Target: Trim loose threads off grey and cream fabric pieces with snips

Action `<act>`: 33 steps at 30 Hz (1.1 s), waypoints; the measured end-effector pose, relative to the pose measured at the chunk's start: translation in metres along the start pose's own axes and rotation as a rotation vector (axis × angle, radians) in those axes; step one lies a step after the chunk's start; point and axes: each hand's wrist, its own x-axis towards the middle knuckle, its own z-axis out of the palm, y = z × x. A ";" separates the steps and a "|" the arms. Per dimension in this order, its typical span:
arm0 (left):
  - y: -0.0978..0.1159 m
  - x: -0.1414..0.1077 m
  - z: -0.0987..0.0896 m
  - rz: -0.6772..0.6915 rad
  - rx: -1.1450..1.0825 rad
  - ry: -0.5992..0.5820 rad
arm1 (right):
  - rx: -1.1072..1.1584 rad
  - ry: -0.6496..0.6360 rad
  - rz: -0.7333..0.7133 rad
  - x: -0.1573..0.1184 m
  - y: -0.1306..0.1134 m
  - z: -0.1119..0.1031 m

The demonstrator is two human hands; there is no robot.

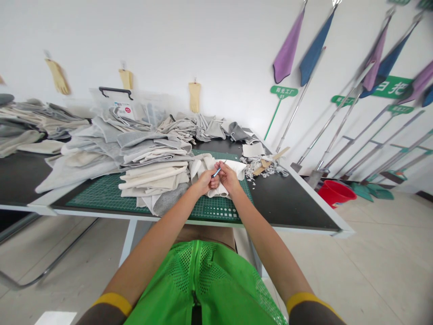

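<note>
White cloth (pixel 216 192) is bunched up between both hands, right over the green cutting mat (pixel 108 193), and the left hand (pixel 204 182) is closed on it, fingers curled in tight. The right hand (pixel 229 177) is drawn narrow too, pinching the same cloth, and a slim blue-handled tool (pixel 216 172) pokes up between them; which hand has the grip on it, you can't quite tell from here. Both bare forearms reach out from a green mesh vest (pixel 199 280) at the table's near edge. Just left of the hands, a stack of cream and grey fabric pieces (pixel 154 178) sits on the mat. To the right, on the black tabletop (pixel 291 203), there's a heap of pale scraps (pixel 260 168). More grey fabric (pixel 209 128) piles up along the far side. Past the table, a red bucket (pixel 334 192) stands on the floor, and purple and blue cloths (pixel 287 47) hang on the wall beyond, with tan glove-shaped cutouts (pixel 58 76) further left.
</note>
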 end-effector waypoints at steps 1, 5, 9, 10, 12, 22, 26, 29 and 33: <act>0.000 0.000 0.000 -0.002 -0.001 -0.001 | -0.003 0.000 -0.002 0.000 0.000 0.000; -0.001 0.001 -0.001 -0.001 -0.007 -0.012 | -0.014 -0.002 -0.016 -0.001 0.000 0.001; -0.001 0.000 -0.001 0.005 -0.012 -0.011 | -0.014 0.000 -0.012 -0.001 0.000 0.001; -0.001 0.000 -0.001 0.003 -0.011 -0.009 | -0.013 0.003 -0.007 -0.001 0.000 0.001; -0.001 0.001 -0.001 0.001 -0.009 -0.008 | -0.007 0.009 0.007 -0.001 0.000 0.001; -0.001 0.001 -0.003 -0.006 -0.004 -0.022 | -0.022 0.019 -0.012 -0.002 -0.001 0.003; -0.001 0.001 -0.002 -0.004 -0.001 -0.009 | -0.019 0.028 0.003 -0.001 -0.001 0.002; -0.001 0.001 -0.001 -0.009 0.003 -0.008 | -0.010 0.022 0.007 -0.001 -0.001 0.002; 0.000 0.001 -0.001 -0.013 0.000 -0.010 | -0.002 0.000 -0.014 -0.003 -0.002 0.003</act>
